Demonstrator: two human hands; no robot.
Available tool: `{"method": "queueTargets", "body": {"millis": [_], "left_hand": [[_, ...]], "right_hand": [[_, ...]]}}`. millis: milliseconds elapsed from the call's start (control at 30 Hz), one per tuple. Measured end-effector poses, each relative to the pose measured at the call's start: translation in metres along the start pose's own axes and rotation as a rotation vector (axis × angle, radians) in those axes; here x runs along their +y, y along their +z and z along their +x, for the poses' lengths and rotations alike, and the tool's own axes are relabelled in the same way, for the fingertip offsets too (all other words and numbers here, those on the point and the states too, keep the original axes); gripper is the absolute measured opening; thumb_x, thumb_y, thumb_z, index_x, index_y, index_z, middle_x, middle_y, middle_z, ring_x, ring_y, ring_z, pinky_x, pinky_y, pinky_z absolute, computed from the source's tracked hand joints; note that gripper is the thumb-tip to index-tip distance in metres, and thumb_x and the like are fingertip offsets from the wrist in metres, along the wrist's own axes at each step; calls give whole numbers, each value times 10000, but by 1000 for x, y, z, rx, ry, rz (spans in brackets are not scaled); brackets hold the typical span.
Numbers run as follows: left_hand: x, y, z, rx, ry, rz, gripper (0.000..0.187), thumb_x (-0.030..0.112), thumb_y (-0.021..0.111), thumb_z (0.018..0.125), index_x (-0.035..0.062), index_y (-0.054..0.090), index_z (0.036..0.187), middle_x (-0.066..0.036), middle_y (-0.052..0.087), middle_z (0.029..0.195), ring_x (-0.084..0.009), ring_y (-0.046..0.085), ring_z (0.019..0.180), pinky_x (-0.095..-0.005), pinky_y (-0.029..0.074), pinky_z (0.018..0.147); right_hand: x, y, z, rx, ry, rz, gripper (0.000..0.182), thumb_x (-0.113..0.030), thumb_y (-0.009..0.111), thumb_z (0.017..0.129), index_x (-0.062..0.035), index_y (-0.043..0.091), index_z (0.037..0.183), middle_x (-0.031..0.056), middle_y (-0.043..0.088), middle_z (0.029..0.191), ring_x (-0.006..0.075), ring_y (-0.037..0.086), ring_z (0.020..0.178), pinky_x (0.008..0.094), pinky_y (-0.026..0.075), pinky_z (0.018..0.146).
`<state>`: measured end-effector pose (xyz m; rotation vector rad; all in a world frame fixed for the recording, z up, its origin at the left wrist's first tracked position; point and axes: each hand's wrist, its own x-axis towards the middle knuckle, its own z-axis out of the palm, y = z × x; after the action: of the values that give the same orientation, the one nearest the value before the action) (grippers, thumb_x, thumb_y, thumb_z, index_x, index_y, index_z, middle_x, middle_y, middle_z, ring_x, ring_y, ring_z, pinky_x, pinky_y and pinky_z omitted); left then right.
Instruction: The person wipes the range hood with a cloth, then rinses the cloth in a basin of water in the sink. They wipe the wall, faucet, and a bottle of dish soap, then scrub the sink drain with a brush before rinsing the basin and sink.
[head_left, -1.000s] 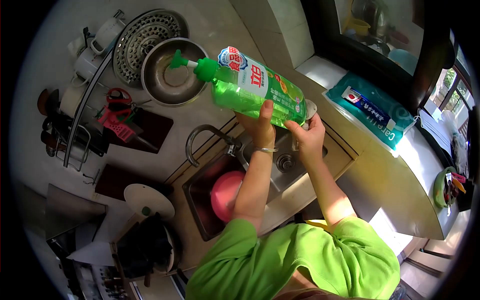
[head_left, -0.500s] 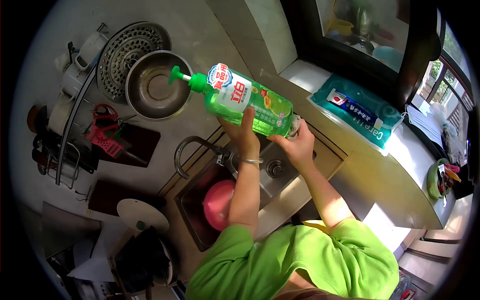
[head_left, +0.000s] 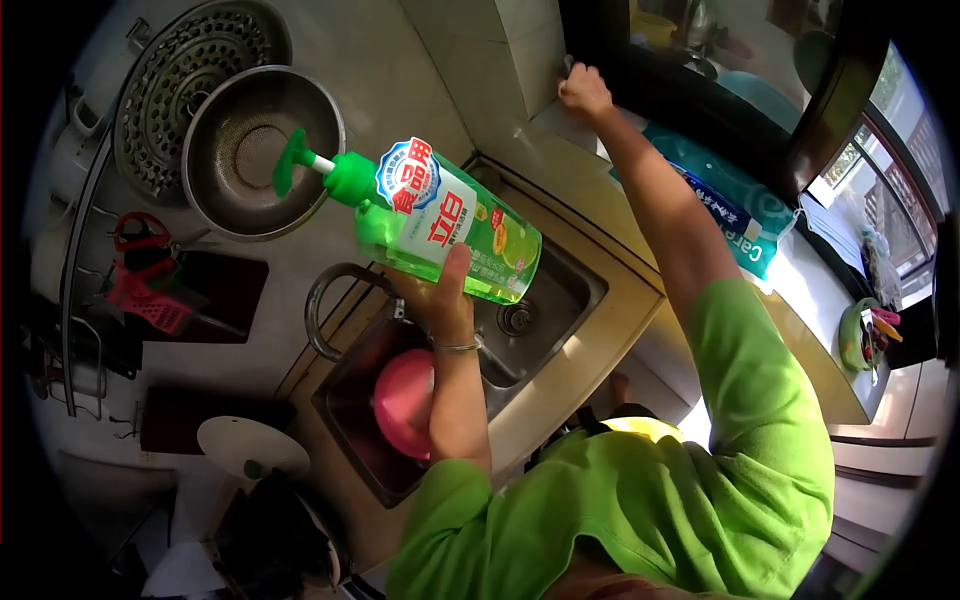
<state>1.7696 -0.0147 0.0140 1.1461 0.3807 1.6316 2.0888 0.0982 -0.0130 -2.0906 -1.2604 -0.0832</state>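
My left hand [head_left: 440, 295] is wrapped round a green dish soap bottle [head_left: 450, 235] with a green pump top. The bottle is tilted over the sink, its pump pointing to the upper left and its label facing me. My right hand [head_left: 585, 92] is stretched out to the windowsill corner by the dark window frame. Its fingers are closed, and a small dark bit shows at their tips; what they hold is hidden. Beneath my left arm is the double sink [head_left: 560, 330], with a pink bowl [head_left: 403, 405] in its left basin.
A curved faucet [head_left: 318, 305] rises behind the sink. On the wall hang a metal strainer bowl [head_left: 262, 150], a perforated steamer plate [head_left: 190, 95] and red-handled scissors [head_left: 140, 232]. A teal package [head_left: 770, 225] and a small green basket [head_left: 852, 335] lie on the sill.
My right hand has left the bottle's base, where it was with a greyish wad, and reached up and away to the windowsill. The bottle stays in my left hand, slightly shifted left.
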Motion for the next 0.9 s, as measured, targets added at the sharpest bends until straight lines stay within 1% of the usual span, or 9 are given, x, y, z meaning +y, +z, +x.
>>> {"method": "queueTargets", "body": {"millis": [33,100,133,267,333,433,533,833,900], "left_hand": [[0,-8,-1,7,-7,1,688,26,680,592,22,334,1187,-89,457,1083,-179,467,985,-335,383,873],[-5,-20,3,-117,30,31,675,32,687,602,8,341,1182,-94,472,1069,-177,492,949,-320,407,843],[-5,-25,3,-132,32,57,678,50,702,607,-8,342,1178,-99,483,1057,-173,508,924,-307,423,820],[-10,-23,14,-127,17,46,678,31,701,609,-13,336,1179,-110,472,1071,-182,500,938,-312,420,831],[-8,-8,25,-141,33,-22,676,13,692,609,-14,333,1181,-116,467,1077,-188,498,942,-316,420,834],[-10,14,46,-186,36,-121,673,-13,670,606,-16,327,1185,-126,456,1087,-204,493,954,-333,418,844],[-6,37,68,-304,111,-72,624,30,664,620,-15,357,1162,-113,474,1055,-186,506,929,-308,427,821],[0,72,102,-348,244,36,486,38,661,613,-11,451,1049,-88,512,968,-163,529,839,-282,440,757],[7,66,96,-318,177,61,509,38,656,608,-9,441,1066,-86,514,968,-170,528,848,-295,434,776]], "right_hand": [[12,19,15,-323,79,-121,552,-383,415,799,60,412,1128,233,423,1185,345,396,1117,513,302,884],[-12,25,-19,-69,66,-275,664,-471,337,807,44,349,1225,202,333,1289,308,272,1220,495,167,970],[-15,17,-23,-162,40,-290,643,-473,306,814,29,381,1208,181,352,1283,305,304,1201,468,135,986],[-17,0,-47,-301,-137,-431,488,-350,323,826,-42,444,1185,125,420,1243,269,342,1183,408,244,968],[-7,-2,-51,-330,-232,-382,382,-253,366,812,-161,495,1160,61,496,1173,228,435,1110,336,351,904],[-12,-29,-59,-460,-204,-380,340,-204,431,791,-271,540,1107,-4,545,1109,191,513,1014,278,411,832],[2,-34,-61,-412,-244,-269,290,-194,488,769,-314,602,1007,-35,594,1003,189,558,923,277,433,786],[-4,-70,-66,-451,-417,-175,288,-107,532,700,-222,646,938,83,615,906,253,577,834,329,447,757],[6,-60,-41,-211,-366,8,279,-97,528,698,-174,643,940,90,615,904,266,573,859,335,449,773]]}}
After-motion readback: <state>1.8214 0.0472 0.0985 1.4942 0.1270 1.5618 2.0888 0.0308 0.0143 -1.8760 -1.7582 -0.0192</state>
